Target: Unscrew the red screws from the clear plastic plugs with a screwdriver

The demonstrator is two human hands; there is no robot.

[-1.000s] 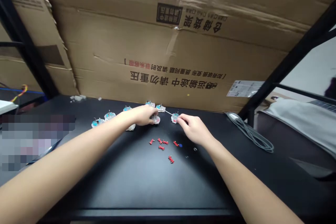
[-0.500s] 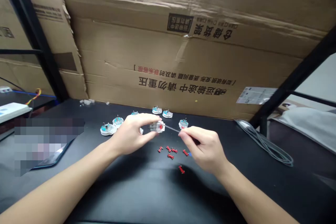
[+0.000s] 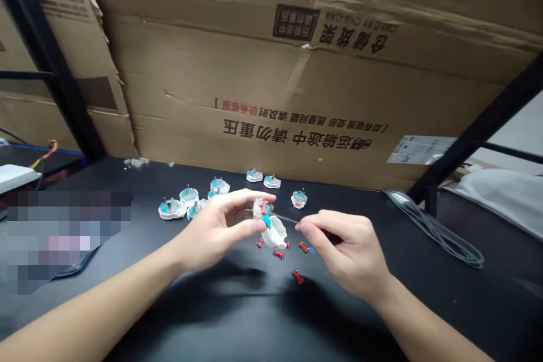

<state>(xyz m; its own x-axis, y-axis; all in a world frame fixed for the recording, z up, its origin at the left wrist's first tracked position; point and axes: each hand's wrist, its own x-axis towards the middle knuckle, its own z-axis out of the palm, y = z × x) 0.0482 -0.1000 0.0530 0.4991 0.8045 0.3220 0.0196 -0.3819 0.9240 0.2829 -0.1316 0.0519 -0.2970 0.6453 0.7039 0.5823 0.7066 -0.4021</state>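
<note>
Right up close, the left hand (image 3: 216, 232) has a firm pinch grip on a small white plastic part (image 3: 263, 209) with teal and red bits on it, held up just above the surface (image 3: 237, 317). A curved white plastic shell (image 3: 274, 233) sits right against the bottom of that part, though I can't really tell if it's clipped on. The right hand (image 3: 350, 251) is just beside the left, its grip closed on a thin pale wire (image 3: 285, 217) that runs across to the part. Directly below the grip, small red pieces (image 3: 279, 253) lie loose on the surface, with a tiny blue bit (image 3: 312, 250) near them. Further out, a bunch of white-and-teal pieces (image 3: 189, 196) sit in a loose row, a coiled grey cable (image 3: 436, 232) lies off to the right, and a big cardboard box (image 3: 297, 96) stands behind it all.
</note>
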